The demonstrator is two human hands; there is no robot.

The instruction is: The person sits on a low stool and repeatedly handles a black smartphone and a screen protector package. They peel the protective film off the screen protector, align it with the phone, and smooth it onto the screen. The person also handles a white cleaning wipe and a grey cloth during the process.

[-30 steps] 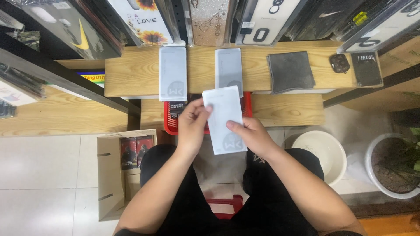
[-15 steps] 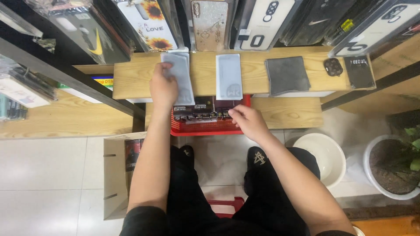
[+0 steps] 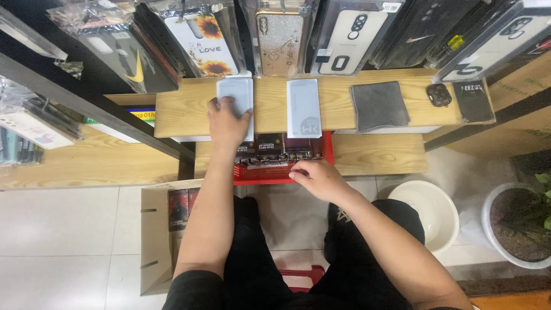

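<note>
Both hands at the wooden shelf (image 3: 183,112), one on a pale packet, one in the red basket.

Left hand (image 3: 225,125) lies flat, fingers spread wide, pressing the pale packet (image 3: 235,95) onto the shelf's left part. A second pale packet (image 3: 303,107) lies just right of it on the shelf, apart from it; a grey cloth (image 3: 379,105) lies further right. Right hand (image 3: 315,177) sits below the shelf at the front edge of the red basket (image 3: 275,173), fingers curled narrow onto the boxes (image 3: 270,149) inside; whether it grips one, cannot tell. A cardboard box (image 3: 156,235) stands on the floor below the shelf's left end.
</note>
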